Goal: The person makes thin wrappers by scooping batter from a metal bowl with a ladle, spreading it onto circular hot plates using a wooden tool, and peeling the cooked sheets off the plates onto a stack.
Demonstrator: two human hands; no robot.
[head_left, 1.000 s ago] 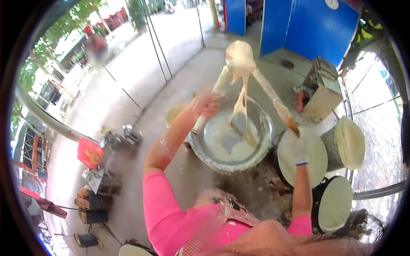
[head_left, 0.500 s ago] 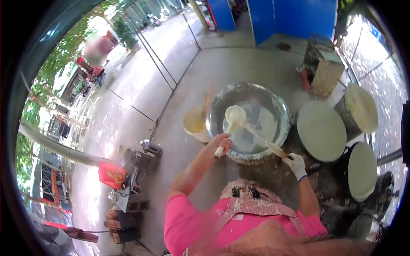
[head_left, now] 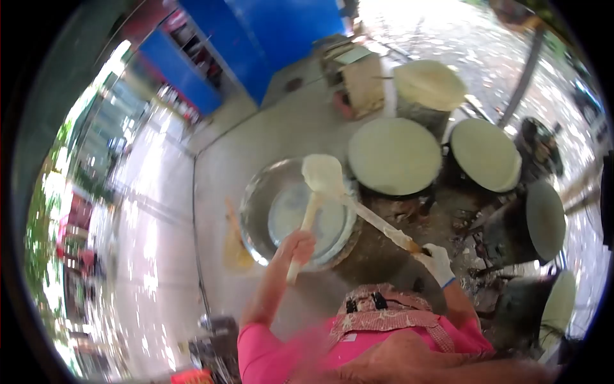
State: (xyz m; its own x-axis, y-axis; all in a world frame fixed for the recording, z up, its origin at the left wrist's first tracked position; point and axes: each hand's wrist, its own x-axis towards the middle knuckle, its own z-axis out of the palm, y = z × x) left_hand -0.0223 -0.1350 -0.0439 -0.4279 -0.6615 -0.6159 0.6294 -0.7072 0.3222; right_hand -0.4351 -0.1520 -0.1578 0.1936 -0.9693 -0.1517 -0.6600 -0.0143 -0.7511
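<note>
My bare left hand (head_left: 300, 245) is closed around the pale handle of a ladle (head_left: 322, 173), whose bowl holds whitish batter above the large metal basin (head_left: 251, 208). In my gloved right hand (head_left: 437, 264) is the brown handle of a long flat spatula (head_left: 377, 223) coated with white batter. The spatula's far end meets the ladle near its bowl; whether they touch I cannot tell. Pale liquid lies in the bottom of the basin.
Round pale-topped griddles on dark barrel stoves stand to the right, among them a near one (head_left: 394, 157), a right one (head_left: 486, 155) and a back one (head_left: 430, 85). A box (head_left: 363, 86) stands behind. A yellowish container (head_left: 235, 251) sits left of the basin.
My view has turned right, bringing more griddles into sight. Both hands still hold the ladle and spatula. The ladle now sits toward the basin's right side, closer to the griddles.
</note>
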